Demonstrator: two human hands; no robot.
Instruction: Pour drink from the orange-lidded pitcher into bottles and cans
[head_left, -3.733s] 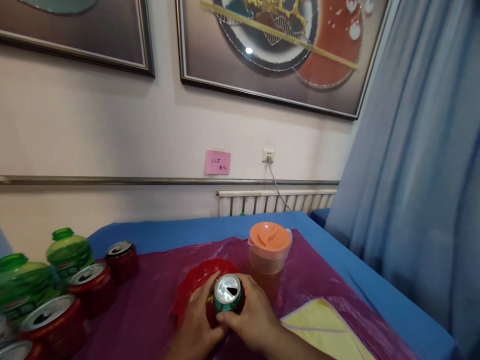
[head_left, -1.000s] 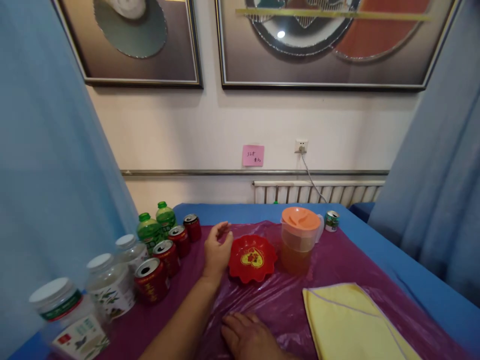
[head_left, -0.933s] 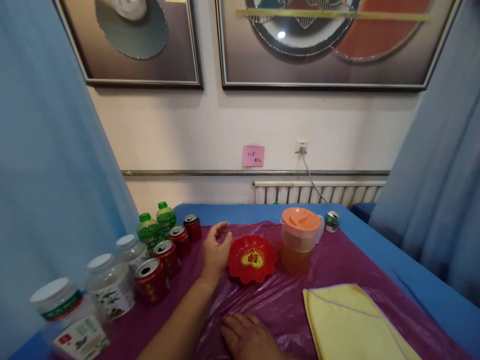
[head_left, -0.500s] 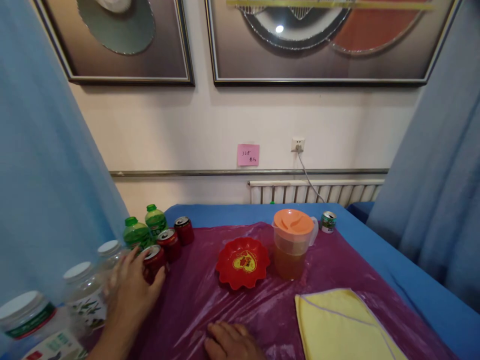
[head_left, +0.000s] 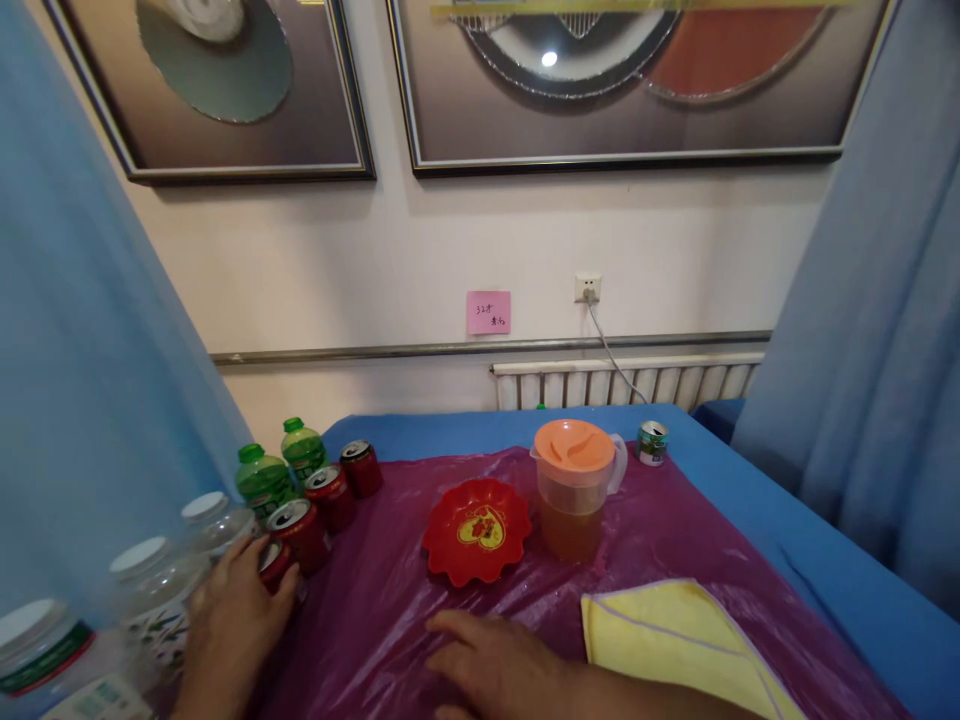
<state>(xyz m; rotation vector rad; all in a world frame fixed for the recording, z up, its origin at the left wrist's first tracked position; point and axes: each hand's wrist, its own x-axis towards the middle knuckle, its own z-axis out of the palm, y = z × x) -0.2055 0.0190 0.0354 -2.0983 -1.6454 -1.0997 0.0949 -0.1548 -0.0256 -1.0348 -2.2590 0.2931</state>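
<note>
My left hand [head_left: 238, 610] is wrapped round a red can [head_left: 276, 562], the nearest in a row of red cans [head_left: 298, 532] on the left of the purple cover. My right hand [head_left: 495, 660] hovers low over the cover with its fingers apart and nothing in them, in front of a red scalloped plate [head_left: 478, 530]. Right of the plate stands a clear jug [head_left: 571, 495] with an orange lid and amber liquid. A folded yellow cloth [head_left: 675, 640] lies beyond my right forearm.
Two green bottles [head_left: 264, 480] stand behind the cans. Several clear jars with white lids [head_left: 142, 590] line the left edge. A green-and-white can [head_left: 652, 442] stands at the back right. Blue curtains [head_left: 885, 330] hang at both sides.
My left hand has moved nearer and slightly left, from one red can to another in front of it. My right hand has come further into view, with its forearm showing.
</note>
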